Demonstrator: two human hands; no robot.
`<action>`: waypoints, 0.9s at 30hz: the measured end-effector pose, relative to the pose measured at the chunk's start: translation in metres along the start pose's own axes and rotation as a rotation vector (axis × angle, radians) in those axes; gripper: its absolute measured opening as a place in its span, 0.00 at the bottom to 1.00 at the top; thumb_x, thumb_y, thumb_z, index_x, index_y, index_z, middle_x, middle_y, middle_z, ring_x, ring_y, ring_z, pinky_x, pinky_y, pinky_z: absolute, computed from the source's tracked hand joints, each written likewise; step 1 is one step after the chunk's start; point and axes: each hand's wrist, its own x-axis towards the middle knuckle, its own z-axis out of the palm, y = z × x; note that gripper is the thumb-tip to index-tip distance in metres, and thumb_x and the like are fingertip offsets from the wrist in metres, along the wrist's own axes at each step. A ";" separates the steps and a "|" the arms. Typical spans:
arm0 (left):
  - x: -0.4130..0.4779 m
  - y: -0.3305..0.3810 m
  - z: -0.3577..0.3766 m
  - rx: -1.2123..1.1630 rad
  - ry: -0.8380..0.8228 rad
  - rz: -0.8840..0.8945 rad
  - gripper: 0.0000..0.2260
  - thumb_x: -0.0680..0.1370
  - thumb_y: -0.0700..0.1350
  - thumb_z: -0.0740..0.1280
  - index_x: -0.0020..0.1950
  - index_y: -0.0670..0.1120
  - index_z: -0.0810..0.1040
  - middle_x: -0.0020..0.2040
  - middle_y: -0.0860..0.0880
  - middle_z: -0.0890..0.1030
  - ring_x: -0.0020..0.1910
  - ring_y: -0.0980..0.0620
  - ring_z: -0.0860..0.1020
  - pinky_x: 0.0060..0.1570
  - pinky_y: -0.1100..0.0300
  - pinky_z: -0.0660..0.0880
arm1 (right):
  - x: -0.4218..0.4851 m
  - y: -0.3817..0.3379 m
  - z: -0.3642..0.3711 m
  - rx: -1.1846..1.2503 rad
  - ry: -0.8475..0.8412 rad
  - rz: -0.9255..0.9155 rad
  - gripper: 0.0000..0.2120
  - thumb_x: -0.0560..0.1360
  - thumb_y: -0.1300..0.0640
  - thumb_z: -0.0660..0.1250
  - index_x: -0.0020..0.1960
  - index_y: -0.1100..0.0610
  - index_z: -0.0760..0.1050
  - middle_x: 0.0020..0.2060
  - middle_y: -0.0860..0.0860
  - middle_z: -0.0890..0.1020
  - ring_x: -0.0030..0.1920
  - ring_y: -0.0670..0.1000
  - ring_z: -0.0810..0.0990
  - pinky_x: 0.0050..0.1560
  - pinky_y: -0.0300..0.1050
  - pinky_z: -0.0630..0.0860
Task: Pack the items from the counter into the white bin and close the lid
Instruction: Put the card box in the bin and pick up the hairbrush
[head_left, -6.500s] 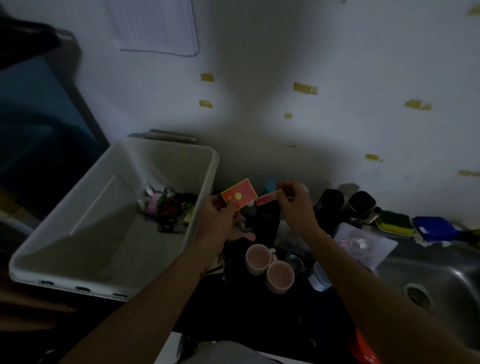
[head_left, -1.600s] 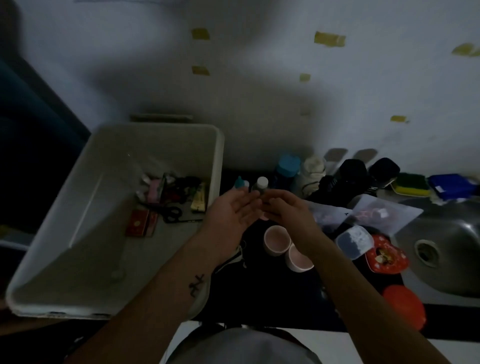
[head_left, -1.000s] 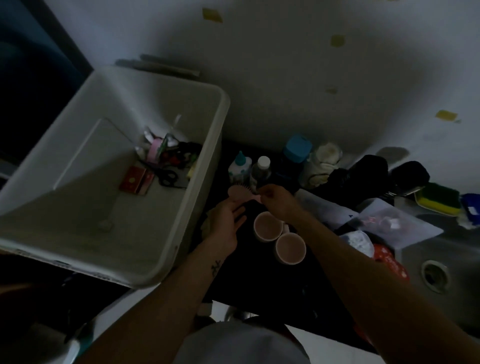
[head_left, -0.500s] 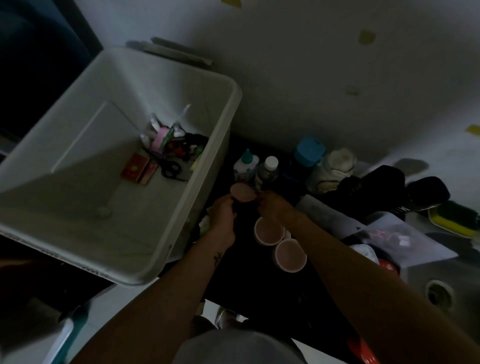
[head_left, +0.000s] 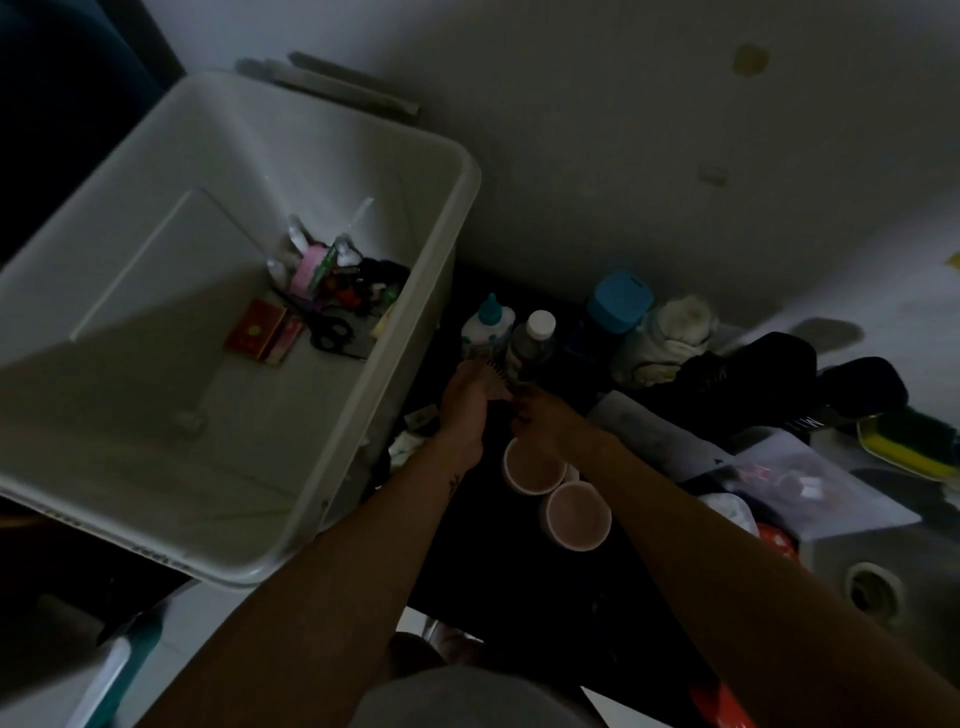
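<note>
The pink brush (head_left: 496, 375) is held low over the dark worktop (head_left: 519, 597), just in front of a teal-capped bottle (head_left: 488, 327) and a white-capped bottle (head_left: 532, 340), and just right of the white bin (head_left: 457, 218). The left hand (head_left: 467, 402) cups it from below, fingers curled about its head; the right hand (head_left: 543, 421) meets it with fingertips bunched at the handle end, though in this dim view one cannot tell whether they pinch the handle or only touch it.

The step in hand looks like passing the brush into the bin. To do it well, the person would let the left hand alone take a firm hold, lift clear of the bin's high rim, then lower the brush onto the bare floor beside the red box (head_left: 257, 330) and the scissors (head_left: 330, 330) rather than toss it. The right wrist hangs just above two pink cups (head_left: 576, 514), so it should draw back upward, not sideways. Much remains on the worktop, including a blue-lidded jar (head_left: 618, 306); the packing seems far from done.
</note>
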 end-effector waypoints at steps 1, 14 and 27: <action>0.003 -0.001 0.000 -0.003 -0.035 0.007 0.08 0.80 0.38 0.59 0.54 0.40 0.77 0.53 0.40 0.79 0.53 0.43 0.78 0.58 0.50 0.75 | 0.000 0.002 0.000 0.000 0.002 -0.015 0.14 0.77 0.64 0.62 0.62 0.63 0.75 0.60 0.62 0.75 0.60 0.61 0.74 0.62 0.52 0.71; -0.008 -0.012 0.000 -0.110 0.049 0.096 0.26 0.75 0.30 0.64 0.71 0.48 0.72 0.62 0.50 0.76 0.55 0.49 0.77 0.45 0.61 0.76 | -0.010 0.003 0.001 0.124 0.015 -0.086 0.10 0.78 0.60 0.64 0.57 0.60 0.77 0.58 0.58 0.79 0.58 0.56 0.77 0.61 0.53 0.73; -0.009 -0.029 -0.010 0.070 0.331 0.117 0.07 0.78 0.39 0.65 0.55 0.43 0.79 0.56 0.43 0.80 0.52 0.47 0.77 0.49 0.56 0.72 | -0.025 0.001 0.002 0.202 0.140 -0.068 0.12 0.78 0.61 0.63 0.59 0.63 0.77 0.58 0.60 0.78 0.58 0.58 0.76 0.55 0.45 0.71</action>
